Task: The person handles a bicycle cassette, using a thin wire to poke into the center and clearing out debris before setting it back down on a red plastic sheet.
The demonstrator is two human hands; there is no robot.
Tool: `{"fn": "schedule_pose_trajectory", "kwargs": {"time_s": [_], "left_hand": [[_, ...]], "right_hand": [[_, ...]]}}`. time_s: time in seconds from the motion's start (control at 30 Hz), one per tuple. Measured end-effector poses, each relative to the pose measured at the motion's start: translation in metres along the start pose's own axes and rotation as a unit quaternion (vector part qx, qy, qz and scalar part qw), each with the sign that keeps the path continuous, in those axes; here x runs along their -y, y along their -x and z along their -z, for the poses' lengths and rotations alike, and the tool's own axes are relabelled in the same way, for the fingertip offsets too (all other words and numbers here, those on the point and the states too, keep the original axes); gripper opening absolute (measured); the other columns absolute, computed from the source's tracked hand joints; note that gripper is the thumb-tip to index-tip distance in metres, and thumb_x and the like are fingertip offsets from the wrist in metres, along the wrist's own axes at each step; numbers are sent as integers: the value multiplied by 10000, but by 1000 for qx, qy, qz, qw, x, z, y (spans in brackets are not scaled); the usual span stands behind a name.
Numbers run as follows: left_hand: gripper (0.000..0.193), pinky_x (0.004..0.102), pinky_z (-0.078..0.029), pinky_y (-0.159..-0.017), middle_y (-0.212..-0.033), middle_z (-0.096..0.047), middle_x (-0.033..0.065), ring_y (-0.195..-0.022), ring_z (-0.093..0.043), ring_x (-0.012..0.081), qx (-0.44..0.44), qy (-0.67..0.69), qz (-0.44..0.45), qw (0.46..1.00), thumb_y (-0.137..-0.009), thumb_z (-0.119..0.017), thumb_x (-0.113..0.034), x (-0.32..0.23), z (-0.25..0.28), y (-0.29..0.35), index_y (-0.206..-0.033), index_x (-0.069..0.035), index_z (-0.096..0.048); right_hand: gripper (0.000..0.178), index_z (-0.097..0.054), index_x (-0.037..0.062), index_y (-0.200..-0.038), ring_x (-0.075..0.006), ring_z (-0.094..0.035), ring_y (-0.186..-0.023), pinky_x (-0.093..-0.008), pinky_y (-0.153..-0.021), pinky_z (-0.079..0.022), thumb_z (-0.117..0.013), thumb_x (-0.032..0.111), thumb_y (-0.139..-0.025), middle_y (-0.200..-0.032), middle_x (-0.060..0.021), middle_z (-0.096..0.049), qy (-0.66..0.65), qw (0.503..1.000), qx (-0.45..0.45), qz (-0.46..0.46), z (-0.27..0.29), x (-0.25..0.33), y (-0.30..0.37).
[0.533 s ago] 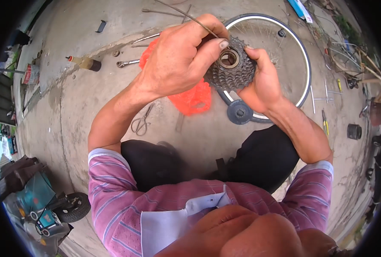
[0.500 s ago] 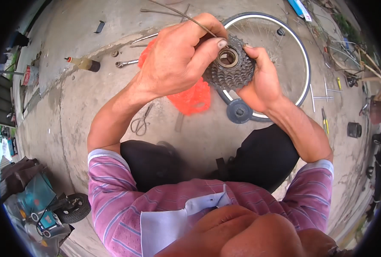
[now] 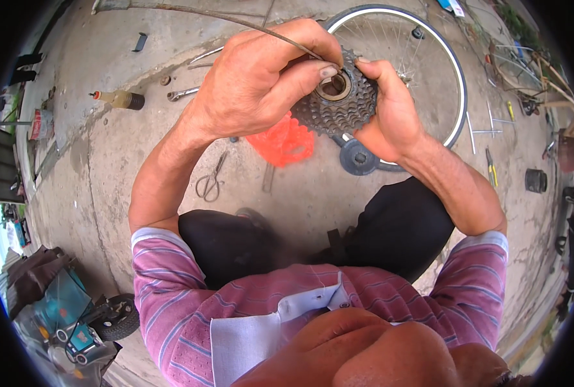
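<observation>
My left hand (image 3: pixel 261 77) is closed, thumb against forefinger, pinching a thin brownish metal rod (image 3: pixel 226 18). The rod slants up to the far left, and its near tip disappears at the pinch. My right hand (image 3: pixel 393 116) grips a dark, greasy bicycle freewheel (image 3: pixel 340 111) from its right side, thumb on the rim. The stacked sprockets face me, with a brass-coloured ring round the central hole. The left fingertips meet the freewheel near this ring; whether the rod's tip enters it is hidden.
A bicycle wheel (image 3: pixel 462 84) lies beyond my right hand, with a round dark part (image 3: pixel 358 158) at its near edge. Scissors (image 3: pixel 209 184), an orange-red plastic bag (image 3: pixel 280 145), a wrench (image 3: pixel 182 94), an oil bottle (image 3: pixel 120 99) and pliers (image 3: pixel 491 169) rest on the concrete floor.
Both hands and the freewheel have shifted slightly left. The rod now lies at a flatter angle, with more of its length showing toward the far left. Both grips stay the same.
</observation>
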State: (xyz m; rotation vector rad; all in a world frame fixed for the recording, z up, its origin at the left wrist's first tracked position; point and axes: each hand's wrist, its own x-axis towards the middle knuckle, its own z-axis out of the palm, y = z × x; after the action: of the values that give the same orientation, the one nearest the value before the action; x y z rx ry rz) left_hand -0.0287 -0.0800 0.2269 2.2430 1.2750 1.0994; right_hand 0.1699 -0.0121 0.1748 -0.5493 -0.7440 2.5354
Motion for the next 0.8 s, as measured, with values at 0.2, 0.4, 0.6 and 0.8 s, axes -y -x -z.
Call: {"fn": "schedule_pose_trajectory", "kwargs": {"time_s": [0.2,0.4,0.6,0.8], "left_hand": [[135,313,-541,-796,-1042,-687,122,-862,-670,192,21,28,-20,999,-945,-541,7,1,7,-2,-1051,31,-622],[123,226,-490,-637,-1074,-666,181,-685,-546,76,-70,188,21,980,-971,-525,-7,-8,8,7,-1068,52,-570],[129,224,-477,-634,-1009,-644,138,-700,-560,89,-3,130,15,991,-964,-543,-6,-16,8,7,-1066,62,-581],[120,225,-471,-636,-998,-650,92,-693,-555,88,-3,101,75,992,-962,-565,-24,-23,10,5,-1054,44,-604]], "right_hand": [[456,-586,0,-1242,-212,-637,-1065,-401,-986,-484,-352,321,-1018,-1171,-108,-676,15,1000,15,4,3,2,-4],[498,-585,-21,-1244,-230,-625,-1094,-419,-1006,-461,-334,339,-1008,-1186,-120,-675,1,1000,19,16,-4,7,-1],[503,-584,-26,-1246,-248,-617,-1119,-430,-1023,-448,-331,331,-999,-1215,-133,-666,-41,998,50,20,6,9,-2],[507,-585,-25,-1247,-248,-615,-1123,-429,-1026,-448,-330,337,-999,-1217,-133,-664,-48,996,66,18,8,11,0]]}}
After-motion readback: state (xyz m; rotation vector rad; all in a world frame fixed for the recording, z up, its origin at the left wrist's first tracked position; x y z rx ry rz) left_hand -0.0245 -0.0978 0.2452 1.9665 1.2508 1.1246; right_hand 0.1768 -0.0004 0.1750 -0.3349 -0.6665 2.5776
